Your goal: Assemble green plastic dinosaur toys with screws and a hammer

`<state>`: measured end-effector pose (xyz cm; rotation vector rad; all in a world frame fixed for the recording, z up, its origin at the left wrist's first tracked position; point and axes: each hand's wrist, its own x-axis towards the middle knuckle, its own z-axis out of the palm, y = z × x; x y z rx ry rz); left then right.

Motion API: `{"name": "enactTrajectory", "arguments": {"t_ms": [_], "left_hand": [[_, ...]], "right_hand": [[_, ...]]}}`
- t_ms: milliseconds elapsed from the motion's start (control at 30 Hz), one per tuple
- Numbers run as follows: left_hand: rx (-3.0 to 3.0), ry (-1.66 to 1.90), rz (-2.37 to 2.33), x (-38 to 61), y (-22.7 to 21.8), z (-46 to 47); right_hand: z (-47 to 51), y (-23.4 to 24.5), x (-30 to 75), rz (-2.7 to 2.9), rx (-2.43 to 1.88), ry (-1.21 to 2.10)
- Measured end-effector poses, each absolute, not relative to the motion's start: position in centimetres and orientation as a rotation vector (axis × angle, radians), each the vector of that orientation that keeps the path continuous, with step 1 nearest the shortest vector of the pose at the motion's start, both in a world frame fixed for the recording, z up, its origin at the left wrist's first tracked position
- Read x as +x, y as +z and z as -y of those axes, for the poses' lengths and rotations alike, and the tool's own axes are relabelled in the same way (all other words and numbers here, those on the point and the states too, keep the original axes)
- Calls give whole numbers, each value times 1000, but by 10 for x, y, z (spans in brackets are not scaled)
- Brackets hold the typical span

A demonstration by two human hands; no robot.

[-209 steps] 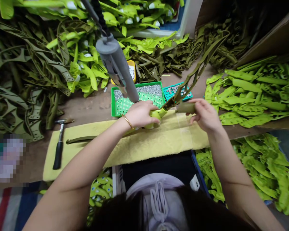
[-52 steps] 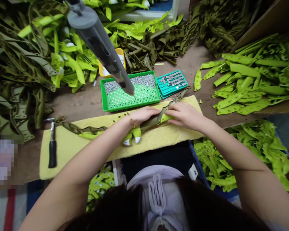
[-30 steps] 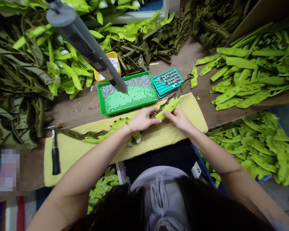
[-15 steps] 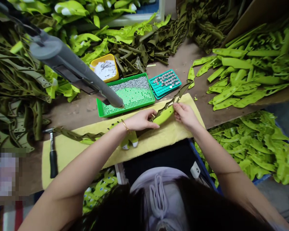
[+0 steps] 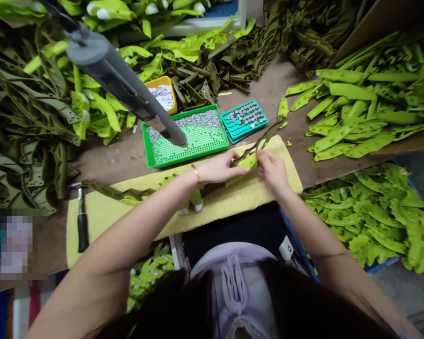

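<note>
Over the right part of the yellow cloth (image 5: pixel 102 221), my left hand (image 5: pixel 221 168) is closed around the near end of a lime-green toy part (image 5: pixel 248 161). A jagged brown plastic strip (image 5: pixel 263 141) lies along that part and runs on toward the upper right. My right hand (image 5: pixel 273 170) pinches the green part's far edge, its fingertips partly hidden. Beneath my left forearm lies a half-assembled green toy (image 5: pixel 196 202) with white tips, and a second brown strip (image 5: pixel 109 189) stretches left from it. The hammer (image 5: pixel 82 226) rests at the cloth's left end.
A grey electric screwdriver (image 5: pixel 134 89) hangs over a green perforated tray (image 5: pixel 150 157) of small screws. Beside it are a teal tray (image 5: pixel 238 136) of round metal discs and a yellow tub (image 5: pixel 173 109). Green parts (image 5: pixel 353 113) pile up at right, brown ones (image 5: pixel 24 103) at left.
My left hand has slid right along the green part, closer to my right hand, and covers more of it. The part looks rolled slightly. The view has shifted a little.
</note>
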<state>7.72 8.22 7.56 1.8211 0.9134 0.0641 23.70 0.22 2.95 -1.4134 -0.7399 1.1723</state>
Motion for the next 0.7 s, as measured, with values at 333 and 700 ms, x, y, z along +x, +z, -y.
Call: {"name": "enactTrajectory", "arguments": {"t_ms": [333,700], "left_hand": [[1725,21,-979,57,78,-80],[2025,3,-1089,40,61,-57]], "right_hand": [[17,20,183,980,-1511,1380],[2,61,207,1646,-1568,1362]]}}
